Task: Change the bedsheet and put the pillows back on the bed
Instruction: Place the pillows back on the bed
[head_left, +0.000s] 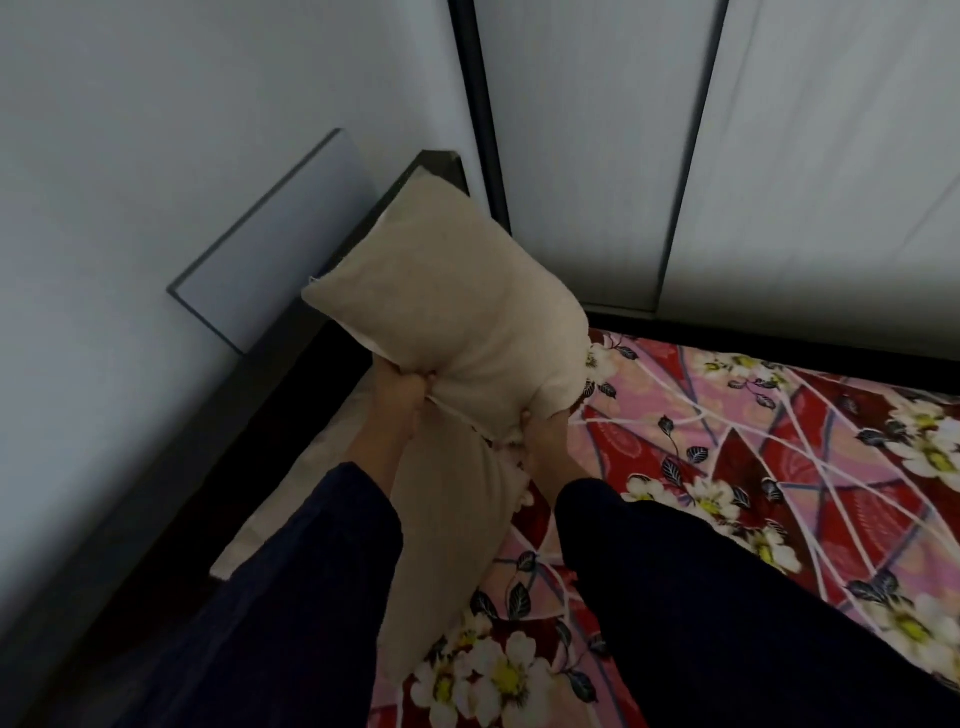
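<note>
Pillow (447, 322) held up at centre, far end toward 12 o'clock. Left hand (400, 397) bunches its near edge, fingers curled tight. Right hand (543, 436) grips its 5 o'clock corner. Second pillow (441, 545) lies at 6 o'clock on the sheet (727, 441).

We see the pillow (447, 322) above the bedsheet's (753, 441) ten o'clock corner, wardrobe (779, 156) at one o'clock, wall (130, 156) at nine.
</note>
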